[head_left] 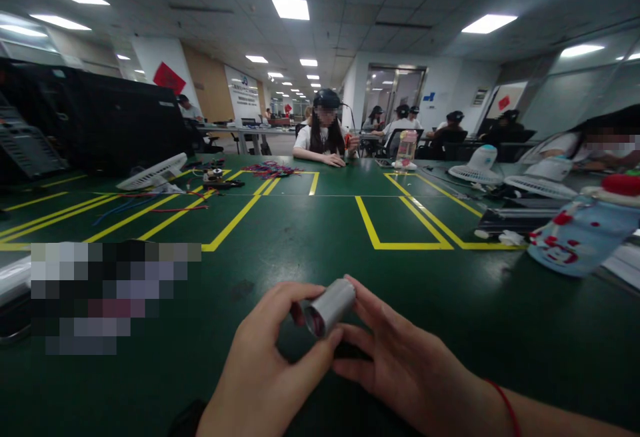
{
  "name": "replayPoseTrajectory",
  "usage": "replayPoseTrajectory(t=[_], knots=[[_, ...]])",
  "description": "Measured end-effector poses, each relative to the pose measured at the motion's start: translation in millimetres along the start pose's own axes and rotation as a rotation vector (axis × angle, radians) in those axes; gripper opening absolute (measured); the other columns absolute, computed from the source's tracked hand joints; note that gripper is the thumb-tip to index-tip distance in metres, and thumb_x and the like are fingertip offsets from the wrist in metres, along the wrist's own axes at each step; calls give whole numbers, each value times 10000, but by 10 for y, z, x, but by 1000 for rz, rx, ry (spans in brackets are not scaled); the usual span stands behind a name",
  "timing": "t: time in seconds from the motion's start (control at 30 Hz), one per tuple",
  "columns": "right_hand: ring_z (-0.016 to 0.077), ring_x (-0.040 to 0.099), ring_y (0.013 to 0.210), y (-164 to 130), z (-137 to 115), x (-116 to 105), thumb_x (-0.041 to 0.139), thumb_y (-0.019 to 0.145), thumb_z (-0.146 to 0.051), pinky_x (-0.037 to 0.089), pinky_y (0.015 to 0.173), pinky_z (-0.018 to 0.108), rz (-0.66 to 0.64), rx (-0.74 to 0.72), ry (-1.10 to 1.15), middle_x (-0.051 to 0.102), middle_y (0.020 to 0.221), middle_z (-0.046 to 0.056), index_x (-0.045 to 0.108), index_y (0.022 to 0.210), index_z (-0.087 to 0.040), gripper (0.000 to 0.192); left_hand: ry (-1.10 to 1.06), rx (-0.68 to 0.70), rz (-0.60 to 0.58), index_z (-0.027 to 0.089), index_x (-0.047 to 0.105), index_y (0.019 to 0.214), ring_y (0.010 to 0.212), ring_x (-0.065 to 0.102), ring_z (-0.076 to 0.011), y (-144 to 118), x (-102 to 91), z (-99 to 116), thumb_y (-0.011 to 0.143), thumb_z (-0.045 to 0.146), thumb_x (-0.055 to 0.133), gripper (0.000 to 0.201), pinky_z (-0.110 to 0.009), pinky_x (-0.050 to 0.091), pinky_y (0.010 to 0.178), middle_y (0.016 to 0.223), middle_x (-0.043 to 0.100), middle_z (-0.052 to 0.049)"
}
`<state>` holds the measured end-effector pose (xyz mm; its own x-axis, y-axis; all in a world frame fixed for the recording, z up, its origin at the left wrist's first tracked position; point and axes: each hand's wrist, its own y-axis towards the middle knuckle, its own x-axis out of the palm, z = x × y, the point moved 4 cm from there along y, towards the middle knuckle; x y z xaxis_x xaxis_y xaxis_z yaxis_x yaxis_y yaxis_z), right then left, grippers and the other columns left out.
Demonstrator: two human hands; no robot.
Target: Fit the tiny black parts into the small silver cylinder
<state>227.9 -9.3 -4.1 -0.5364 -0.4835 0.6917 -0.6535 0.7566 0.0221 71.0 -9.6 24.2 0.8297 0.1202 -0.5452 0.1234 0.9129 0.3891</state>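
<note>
A short silver metal cylinder with a dark reddish open end hangs just above the green table near its front edge. My left hand pinches its near end between thumb and fingers. From the right, my right hand grips the cylinder's far end with its fingertips. A red string circles my right wrist.
A blurred patch lies at the left. White desk fans and loose wires sit farther back. A pale blue bottle lies at the right. A person sits across the table, others behind. Yellow tape lines mark the table.
</note>
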Motion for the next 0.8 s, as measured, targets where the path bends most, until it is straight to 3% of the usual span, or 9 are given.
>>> replayPoseTrajectory(t=[0.1,0.2,0.27,0.37,0.43,0.57,0.8], knots=[[180,409,1221,-10,53,-54,461,895,-356,313,1029,410,4,-63,-50,366,1400,29,372,1363,-357,476,-156,-224,-154,223,600,960,692,567,-161,24,85,-100,791,332,629,203,-276,438,608,822,638,-3],[163,494,1114,2,134,-95,551,840,-415,341,997,384,-49,-88,-137,444,1323,53,382,1361,-351,552,-498,-401,-443,176,594,870,512,501,-84,-41,257,-115,780,343,648,197,-183,369,458,660,595,33],[158,540,1010,12,168,-119,564,814,-472,412,885,344,-61,-107,-176,438,1324,63,412,1342,-347,563,-751,-562,-578,162,573,887,427,461,-53,-120,339,-95,793,374,632,239,-143,317,382,617,582,38],[120,552,867,12,166,-131,508,832,-520,428,701,252,-40,-111,-164,438,1316,76,449,1314,-328,522,-1090,-754,-630,149,556,982,493,570,-67,-189,381,-60,849,425,536,307,-112,355,377,786,667,-58],[92,535,807,1,140,-108,428,880,-504,415,676,234,-33,-87,-134,459,1287,80,444,1318,-311,479,-1232,-832,-701,120,573,980,522,612,-76,-203,400,-43,891,451,442,368,-101,373,378,872,684,-120],[119,531,895,-19,83,-55,367,911,-480,420,787,271,7,-28,-120,536,1124,69,443,1316,-271,462,-1343,-873,-789,73,627,891,486,615,-73,-179,429,-50,935,495,280,548,-113,402,372,869,689,-144],[153,538,972,2,63,-53,456,869,-489,404,920,333,128,41,-119,557,998,51,480,1254,-234,463,-1384,-843,-784,63,652,868,472,613,-98,-171,465,-100,908,567,289,622,-145,391,351,828,694,-154]])
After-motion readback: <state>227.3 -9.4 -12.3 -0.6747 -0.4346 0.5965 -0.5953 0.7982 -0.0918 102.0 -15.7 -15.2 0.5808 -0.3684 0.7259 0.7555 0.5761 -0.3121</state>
